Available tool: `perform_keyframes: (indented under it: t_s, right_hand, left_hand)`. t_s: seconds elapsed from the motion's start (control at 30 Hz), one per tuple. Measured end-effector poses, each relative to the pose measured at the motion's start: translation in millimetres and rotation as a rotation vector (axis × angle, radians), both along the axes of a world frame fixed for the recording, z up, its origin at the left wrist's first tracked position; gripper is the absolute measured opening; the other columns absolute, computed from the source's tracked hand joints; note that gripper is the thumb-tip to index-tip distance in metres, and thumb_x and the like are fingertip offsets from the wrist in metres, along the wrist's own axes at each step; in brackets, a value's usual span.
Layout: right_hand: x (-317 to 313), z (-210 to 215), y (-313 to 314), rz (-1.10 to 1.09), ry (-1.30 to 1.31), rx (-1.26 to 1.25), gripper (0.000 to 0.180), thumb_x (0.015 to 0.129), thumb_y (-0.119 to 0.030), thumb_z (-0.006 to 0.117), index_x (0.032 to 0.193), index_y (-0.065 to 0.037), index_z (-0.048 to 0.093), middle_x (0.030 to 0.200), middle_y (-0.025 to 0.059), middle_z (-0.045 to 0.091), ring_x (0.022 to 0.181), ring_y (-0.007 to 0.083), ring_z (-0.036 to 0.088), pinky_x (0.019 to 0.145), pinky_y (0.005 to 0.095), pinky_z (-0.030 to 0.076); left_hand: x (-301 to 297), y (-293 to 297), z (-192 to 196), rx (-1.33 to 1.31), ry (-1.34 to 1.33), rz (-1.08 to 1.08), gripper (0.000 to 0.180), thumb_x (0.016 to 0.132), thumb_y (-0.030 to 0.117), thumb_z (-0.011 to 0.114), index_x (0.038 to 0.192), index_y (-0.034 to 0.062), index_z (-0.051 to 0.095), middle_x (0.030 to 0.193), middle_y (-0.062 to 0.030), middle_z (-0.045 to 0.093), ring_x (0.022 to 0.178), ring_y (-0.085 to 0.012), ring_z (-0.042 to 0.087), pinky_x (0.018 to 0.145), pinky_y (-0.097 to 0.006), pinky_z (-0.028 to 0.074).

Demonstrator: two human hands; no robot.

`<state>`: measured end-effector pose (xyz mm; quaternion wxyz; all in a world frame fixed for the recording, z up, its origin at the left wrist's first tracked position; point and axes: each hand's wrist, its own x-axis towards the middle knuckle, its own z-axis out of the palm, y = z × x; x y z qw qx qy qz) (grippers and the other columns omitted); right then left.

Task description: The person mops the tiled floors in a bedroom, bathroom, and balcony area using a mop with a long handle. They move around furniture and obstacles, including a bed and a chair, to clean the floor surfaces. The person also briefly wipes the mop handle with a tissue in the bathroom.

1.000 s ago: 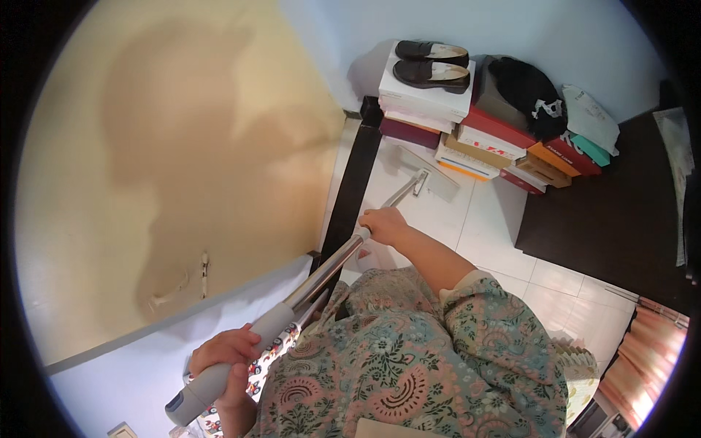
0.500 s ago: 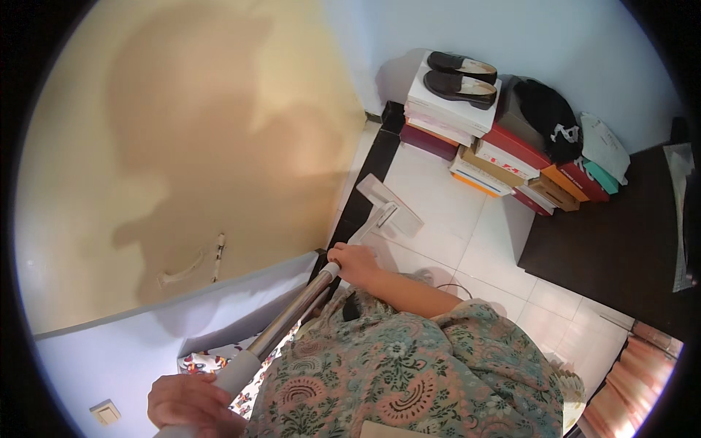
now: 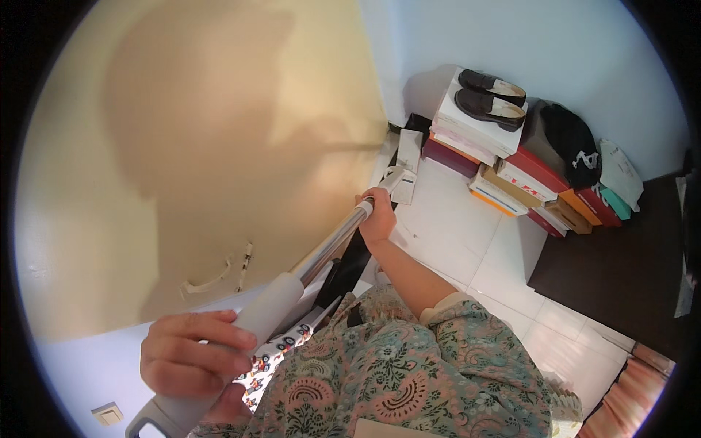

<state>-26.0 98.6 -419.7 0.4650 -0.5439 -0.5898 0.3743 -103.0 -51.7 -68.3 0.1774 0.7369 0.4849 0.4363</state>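
I hold a flat mop with a shiny metal pole (image 3: 330, 250) and a white grip (image 3: 272, 310). My left hand (image 3: 196, 356) is wrapped round the white grip near its end, at lower left. Farther along, my right hand (image 3: 377, 217) is closed round the pole where it nears the head. The pale, flat, rectangular mop head (image 3: 410, 151) rests on the tiled floor, by the black strip along the wall and close to a stack of boxes. Part of the pole's lower end is hidden by my right hand.
Shoe boxes (image 3: 478, 142) are stacked against the blue wall, with black loafers (image 3: 491, 98) on top and a black bag (image 3: 571, 142) beside them. Dark furniture (image 3: 610, 259) stands at right. A yellow door-like panel (image 3: 212, 182) with a handle is at left, above a light switch (image 3: 108, 414).
The mop head has moved farther away and turned, coming close to the boxes. Both hands have gone forward with the pole. The view has shifted slightly.
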Motion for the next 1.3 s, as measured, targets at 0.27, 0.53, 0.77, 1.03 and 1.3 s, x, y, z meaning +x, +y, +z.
perform_keyframes:
  t_s: [0.27,0.53,0.77,1.03,1.3]
  right_hand:
    - [-13,-67,60,0.049,-0.075,-0.067,0.025,0.072,-0.017,0.068,0.090,-0.011,0.052,0.090,0.0083,0.055,0.082,0.0289,0.056,0.069,0.0356,0.045]
    - [-17,-71,100,0.421,-0.442,-0.235,0.022,0.072,-0.017,0.064,0.093,-0.017,0.057,0.097,0.0052,0.061,0.092,0.0281,0.058,0.075,0.0369,0.047]
    - [-16,-51,79,0.626,-0.521,-0.231,0.023,0.071,-0.021,0.065,0.092,-0.013,0.059,0.097,0.0075,0.060,0.091,0.0283,0.058,0.076,0.0368,0.046]
    - [-13,-14,9,0.653,-0.444,-0.151,0.019,0.068,-0.018,0.065,0.086,-0.014,0.057,0.088,0.0045,0.060,0.082,0.0284,0.060,0.068,0.0384,0.046]
    - [-22,-47,68,0.495,-0.383,-0.062,0.013,0.071,-0.016,0.063,0.083,-0.016,0.058,0.087,0.0036,0.060,0.080,0.0276,0.060,0.067,0.0374,0.047]
  left_hand:
    - [-19,46,-47,-0.265,-0.157,0.013,0.015,0.062,0.005,0.068,0.068,0.0072,0.055,0.071,-0.0098,0.064,0.080,-0.0281,0.064,0.087,-0.043,0.045]
    - [-33,71,-61,-0.269,-0.279,0.149,0.007,0.064,-0.002,0.057,0.071,-0.0026,0.056,0.069,-0.0133,0.058,0.070,-0.0241,0.060,0.080,-0.044,0.049]
    - [-34,55,-37,-0.187,-0.327,0.346,0.012,0.064,0.003,0.058,0.073,-0.0032,0.054,0.066,-0.0148,0.056,0.066,-0.0246,0.058,0.076,-0.044,0.049]
    - [-22,17,4,-0.117,-0.261,0.454,0.021,0.062,0.014,0.067,0.065,-0.0008,0.053,0.062,-0.0149,0.058,0.060,-0.0245,0.059,0.068,-0.039,0.052]
    - [-5,66,-24,-0.143,-0.241,0.298,0.009,0.069,0.004,0.062,0.070,-0.0013,0.054,0.069,-0.0147,0.058,0.068,-0.0232,0.060,0.076,-0.045,0.051]
